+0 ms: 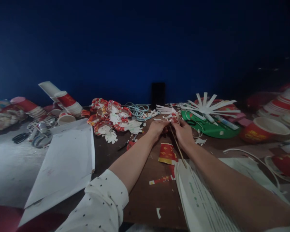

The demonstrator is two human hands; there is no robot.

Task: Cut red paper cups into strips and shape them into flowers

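Observation:
My left hand (158, 128) and my right hand (183, 131) meet above the middle of the table, fingers closed in a pinch. Between them a thin wooden stick (178, 148) slants down toward me, its upper end at my fingertips. A small red-and-white paper piece (174, 116) shows at the fingertips of my right hand; exactly how it is gripped is hidden. Just behind the hands lie white paper strips (163, 109). Below them on the table are a red-and-gold paper piece (167, 153) and a narrow red paper strip (161, 180).
Left are a white board (70, 158), black-handled scissors (20, 138) and stacked paper cups (69, 102). Red-and-white paper crafts (111, 116) lie behind my left arm. At right are a fan-cut white cup (206, 109), a green sheet (222, 130), a red cup (263, 130) and a printed bag (200, 199).

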